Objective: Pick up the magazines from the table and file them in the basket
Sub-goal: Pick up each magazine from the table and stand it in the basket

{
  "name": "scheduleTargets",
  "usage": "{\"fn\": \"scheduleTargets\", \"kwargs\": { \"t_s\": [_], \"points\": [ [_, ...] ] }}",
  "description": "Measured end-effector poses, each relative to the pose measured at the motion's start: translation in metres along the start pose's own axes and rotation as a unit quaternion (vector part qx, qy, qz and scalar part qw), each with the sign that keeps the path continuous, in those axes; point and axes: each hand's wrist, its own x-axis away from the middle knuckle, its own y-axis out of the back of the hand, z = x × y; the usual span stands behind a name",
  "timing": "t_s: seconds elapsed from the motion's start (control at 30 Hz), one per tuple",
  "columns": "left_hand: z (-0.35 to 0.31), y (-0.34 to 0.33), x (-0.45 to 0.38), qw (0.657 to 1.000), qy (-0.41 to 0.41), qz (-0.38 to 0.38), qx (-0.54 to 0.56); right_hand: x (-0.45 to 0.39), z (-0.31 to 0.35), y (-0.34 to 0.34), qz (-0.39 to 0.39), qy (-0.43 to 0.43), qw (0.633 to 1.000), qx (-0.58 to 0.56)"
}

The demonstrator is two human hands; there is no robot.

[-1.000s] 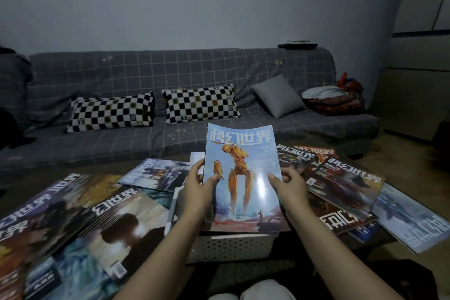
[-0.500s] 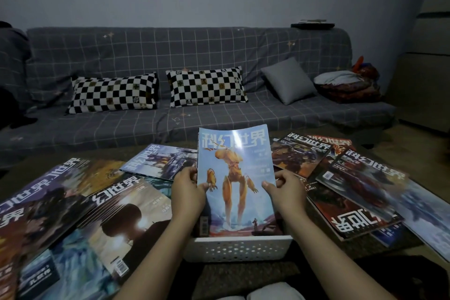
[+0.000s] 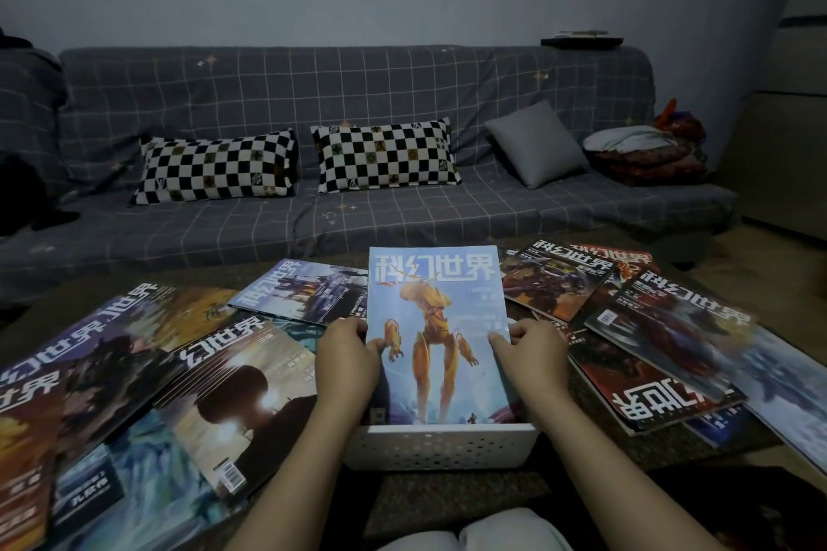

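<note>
A light-blue magazine (image 3: 436, 327) with an orange robot on its cover stands nearly upright, its lower edge down inside the white perforated basket (image 3: 441, 447) at the table's near edge. My left hand (image 3: 347, 365) grips its left edge and my right hand (image 3: 532, 356) grips its right edge. Several other magazines lie flat on the table: a sunset-cover one (image 3: 232, 407) and purple ones (image 3: 89, 349) to the left, one (image 3: 304, 291) behind the basket, red and dark ones (image 3: 649, 353) overlapping on the right.
A grey checked sofa (image 3: 358, 219) stands behind the table, with two chequered pillows (image 3: 385, 154), a grey cushion (image 3: 534, 143) and folded cloth (image 3: 644, 152) on it. A cabinet (image 3: 787, 148) is at far right. My knees (image 3: 483, 535) show at the bottom.
Both hands have lowered the blue magazine, so its bottom edge now sits deeper behind the basket's front wall. The view has tilted slightly up.
</note>
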Motion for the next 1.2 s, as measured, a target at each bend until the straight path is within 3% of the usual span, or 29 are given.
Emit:
{"fn": "scheduleTargets", "kwargs": {
  "t_s": [0.13,0.3,0.4,0.6,0.87,1.07,1.2],
  "points": [
    [0.002,0.001,0.0,1.0,-0.016,0.006,-0.014,-0.001,0.002,-0.002,-0.02,-0.013,1.0,-0.009],
    [0.003,-0.001,-0.002,1.0,0.0,0.009,0.006,-0.006,0.001,-0.004,0.001,-0.021,1.0,0.01],
    [-0.003,-0.003,0.003,0.999,-0.014,0.014,0.032,-0.005,0.003,0.002,0.015,-0.04,0.998,-0.034],
    [-0.041,-0.013,0.038,0.993,-0.087,-0.027,0.072,0.015,-0.004,0.028,0.024,0.022,0.994,-0.102],
    [-0.121,-0.069,0.076,0.975,-0.146,0.084,0.147,0.017,-0.05,0.093,-0.058,0.053,0.992,-0.096],
    [-0.184,-0.147,0.083,0.958,-0.129,0.198,0.165,-0.024,-0.115,0.136,-0.082,-0.02,0.996,-0.022],
    [-0.214,-0.202,0.073,0.955,-0.139,0.221,0.139,-0.056,-0.16,0.146,-0.076,-0.064,0.995,0.014]
  ]
}}
